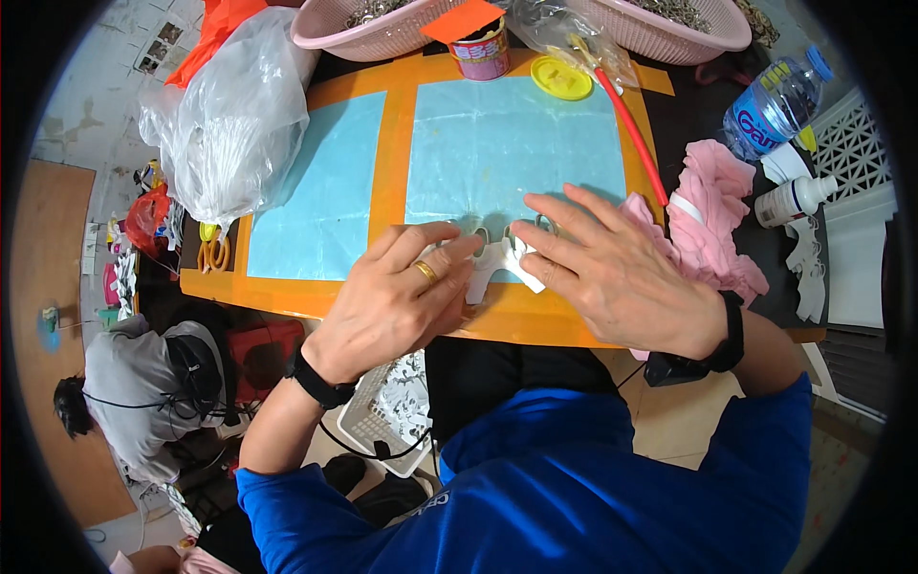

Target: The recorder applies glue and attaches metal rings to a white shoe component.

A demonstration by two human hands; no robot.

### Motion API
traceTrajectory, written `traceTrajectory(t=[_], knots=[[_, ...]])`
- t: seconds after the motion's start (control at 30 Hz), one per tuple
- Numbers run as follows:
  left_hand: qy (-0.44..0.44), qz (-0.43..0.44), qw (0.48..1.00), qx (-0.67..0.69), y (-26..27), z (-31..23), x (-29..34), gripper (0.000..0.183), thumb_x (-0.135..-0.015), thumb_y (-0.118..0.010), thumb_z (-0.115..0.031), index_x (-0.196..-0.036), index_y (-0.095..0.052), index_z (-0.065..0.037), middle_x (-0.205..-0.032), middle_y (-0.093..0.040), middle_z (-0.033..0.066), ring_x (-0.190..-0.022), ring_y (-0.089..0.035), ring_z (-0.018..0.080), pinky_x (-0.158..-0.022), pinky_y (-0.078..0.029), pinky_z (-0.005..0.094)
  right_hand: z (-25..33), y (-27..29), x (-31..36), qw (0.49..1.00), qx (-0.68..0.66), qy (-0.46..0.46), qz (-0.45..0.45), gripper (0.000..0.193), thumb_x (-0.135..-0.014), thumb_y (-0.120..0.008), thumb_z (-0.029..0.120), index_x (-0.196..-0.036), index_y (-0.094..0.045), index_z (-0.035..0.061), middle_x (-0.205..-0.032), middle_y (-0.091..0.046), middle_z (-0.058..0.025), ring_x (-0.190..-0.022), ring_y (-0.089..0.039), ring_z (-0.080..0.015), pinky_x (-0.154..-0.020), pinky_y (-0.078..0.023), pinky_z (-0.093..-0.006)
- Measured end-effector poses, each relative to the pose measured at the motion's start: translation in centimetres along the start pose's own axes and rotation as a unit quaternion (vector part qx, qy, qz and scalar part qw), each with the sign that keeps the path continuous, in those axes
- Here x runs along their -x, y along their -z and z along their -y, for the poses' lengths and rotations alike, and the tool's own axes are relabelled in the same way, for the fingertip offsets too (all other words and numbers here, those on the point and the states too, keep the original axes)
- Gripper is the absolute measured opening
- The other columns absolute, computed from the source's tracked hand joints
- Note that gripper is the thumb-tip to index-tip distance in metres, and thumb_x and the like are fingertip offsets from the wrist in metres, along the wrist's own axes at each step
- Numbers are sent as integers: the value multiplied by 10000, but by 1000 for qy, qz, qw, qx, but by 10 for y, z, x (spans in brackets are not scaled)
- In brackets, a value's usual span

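Note:
A small white cut-out piece (499,265) with metal rings along its far side is between my hands at the table's near edge. My left hand (397,287), a gold ring on one finger, is closed with its fingertips on the piece's left end. Its thumb is partly hidden. My right hand (612,273) has its index and middle fingertips at the piece's right side, by the metal rings. The other two fingers stretch away from the piece, and its thumb is hidden underneath. Under the hands are a light blue sheet (516,143) and orange tape (392,163).
Pink baskets (330,40) of metal parts stand at the back, near a tin (481,59) and yellow lid (561,78). A white plastic bag (229,124) lies left. Red-handled tool (626,129), pink cloth (708,220) and bottle (773,110) are right. A person (153,383) sits lower left.

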State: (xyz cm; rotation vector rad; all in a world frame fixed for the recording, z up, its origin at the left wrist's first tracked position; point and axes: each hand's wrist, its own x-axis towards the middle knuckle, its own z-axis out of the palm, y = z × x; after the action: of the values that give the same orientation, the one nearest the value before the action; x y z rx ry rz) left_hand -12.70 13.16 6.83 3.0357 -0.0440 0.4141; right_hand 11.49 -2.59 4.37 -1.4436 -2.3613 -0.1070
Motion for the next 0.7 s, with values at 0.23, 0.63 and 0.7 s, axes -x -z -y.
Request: traceTrajectory(t=[0.23,0.63,0.7], knots=[[143,-113,981,63,-19,-18,-16,429,-822,-816,-10,-1244,-752,-62,-1245,-745,94,-1072,-697,330,-919,-592,425,0,1,-1,1000,-8,-5,10,379,-855,-669,86,-1196,-737,-64,-1378,-678,-207,-1459,-516,-380,-1259,-356,-557],[59,-39,996,55,-22,1,-30,353,-740,-815,-45,-1092,-798,-76,-1088,-728,57,-953,-679,267,-790,-606,379,0,-1,-1,1000,-5,-11,-1,364,-849,-676,82,-1180,-740,-53,-1324,-699,-197,-1433,-537,-369,-1256,-363,-551],[42,-32,998,43,-22,2,-31,368,-723,-814,-58,-1090,-791,-66,-1091,-726,58,-957,-678,261,-791,-606,378,0,-1,-1,1000,-2,-9,-4,361,-850,-675,85,-1176,-741,-55,-1311,-706,-194,-1435,-539,-368,-1254,-365,-550]])
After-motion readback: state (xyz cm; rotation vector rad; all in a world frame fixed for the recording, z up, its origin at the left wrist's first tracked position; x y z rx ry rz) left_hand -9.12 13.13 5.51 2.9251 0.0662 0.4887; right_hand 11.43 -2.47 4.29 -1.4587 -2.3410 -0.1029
